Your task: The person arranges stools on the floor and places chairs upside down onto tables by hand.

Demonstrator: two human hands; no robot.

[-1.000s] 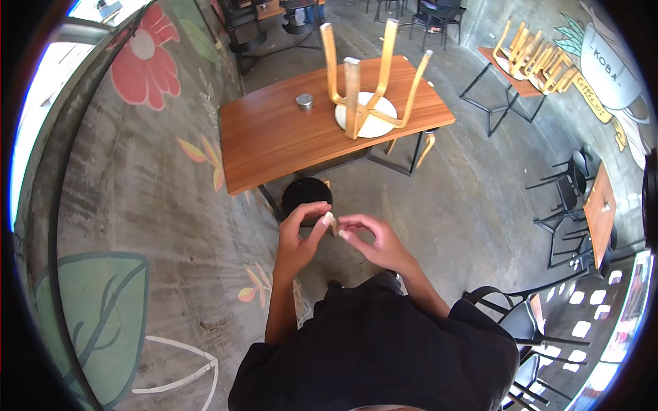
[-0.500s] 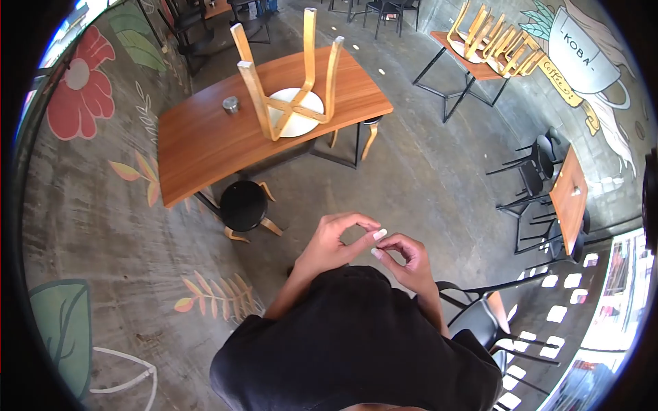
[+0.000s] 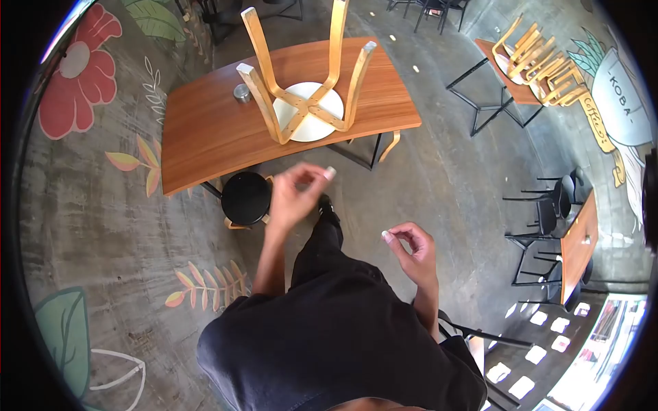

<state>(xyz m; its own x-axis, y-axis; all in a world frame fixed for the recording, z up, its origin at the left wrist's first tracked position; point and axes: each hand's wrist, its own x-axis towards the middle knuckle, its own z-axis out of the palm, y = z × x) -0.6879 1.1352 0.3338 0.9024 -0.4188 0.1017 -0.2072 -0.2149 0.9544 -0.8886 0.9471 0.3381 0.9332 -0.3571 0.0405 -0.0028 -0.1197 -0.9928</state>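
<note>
My left hand (image 3: 297, 196) is raised between the black round stool (image 3: 246, 198) and the wooden table (image 3: 205, 130), thumb and index finger pinched together. A small whitish spot shows at its fingertips, either a nail or a tiny object. Lower and to the right, my right hand (image 3: 413, 255) is also closed in a pinch, with a similar pale spot at the tips. Whatever either pinch holds is too small to name. The two hands are well apart and touch no furniture.
An upside-down stool (image 3: 308, 111) and a metal tin (image 3: 241, 93) stand on the table. A painted wall (image 3: 130, 240) runs along the left. More upturned stools (image 3: 541, 65) sit on a far table; black chairs (image 3: 558, 198) and another table (image 3: 581, 236) are at right.
My hands have separated: the left has moved up and forward, the right stays low. A leg and shoe now show ahead of my body. The view has shifted relative to the table.
</note>
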